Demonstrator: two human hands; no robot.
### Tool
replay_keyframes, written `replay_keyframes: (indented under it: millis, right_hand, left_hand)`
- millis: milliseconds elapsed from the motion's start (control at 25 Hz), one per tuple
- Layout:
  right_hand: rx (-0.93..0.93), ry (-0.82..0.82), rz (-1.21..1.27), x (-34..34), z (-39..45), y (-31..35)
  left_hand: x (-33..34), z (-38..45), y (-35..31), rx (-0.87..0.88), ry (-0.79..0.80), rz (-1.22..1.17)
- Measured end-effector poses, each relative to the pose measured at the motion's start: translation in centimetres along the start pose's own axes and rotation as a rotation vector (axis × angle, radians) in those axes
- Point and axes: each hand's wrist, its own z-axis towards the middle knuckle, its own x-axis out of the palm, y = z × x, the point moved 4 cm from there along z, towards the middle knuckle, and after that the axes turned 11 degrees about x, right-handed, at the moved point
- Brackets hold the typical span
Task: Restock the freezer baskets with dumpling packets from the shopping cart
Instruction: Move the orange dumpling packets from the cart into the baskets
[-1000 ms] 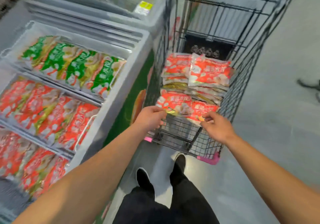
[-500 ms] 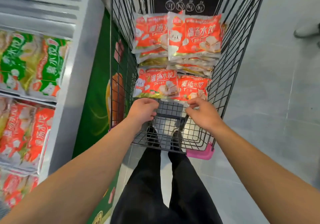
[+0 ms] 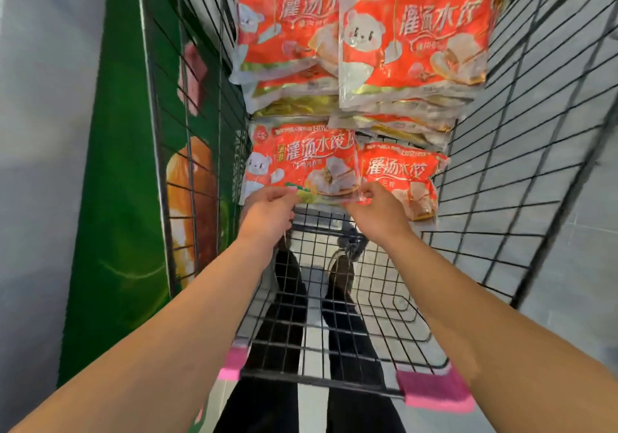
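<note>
Wire shopping cart (image 3: pixel 521 152) (grey tiled floor (image 3: pixel 575 285))

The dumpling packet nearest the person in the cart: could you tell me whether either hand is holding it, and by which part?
Both hands pinch the near-left packet along its near bottom edge: left hand at the left, right hand at the right corner.

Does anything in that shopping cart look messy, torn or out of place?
Nothing stands out. The red plastic dumpling packets sit in loose, slightly uneven stacks in the black wire cart, none visibly torn. Both hands, left and right, pinch the nearest packet's edge.
</note>
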Motion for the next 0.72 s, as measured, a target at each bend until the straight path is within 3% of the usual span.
replay_keyframes:
  millis: [320, 440, 600, 720]
  right_hand:
    - [0.220, -0.134, -0.003, 4.1, 7.1, 0.6]
    - [0.203, -0.145, -0.013, 3.0, 5.3, 0.1]
    - [0.238, -0.158, 0.003, -0.2, 0.3, -3.7]
    - [0.354, -0.135, 0.031, -1.4, -0.7, -7.6]
  left_hand:
    - [-0.7, 4.9, 2.7, -0.092, -0.094, -0.181]
    - [-0.7, 5.0, 2.7, -0.011, -0.152, -0.077]
    - [-0.4, 5.7, 1.9, 0.039, -0.221, 0.293]
    - [1.7, 6.9, 2.4, 0.042, -0.101, 0.301]
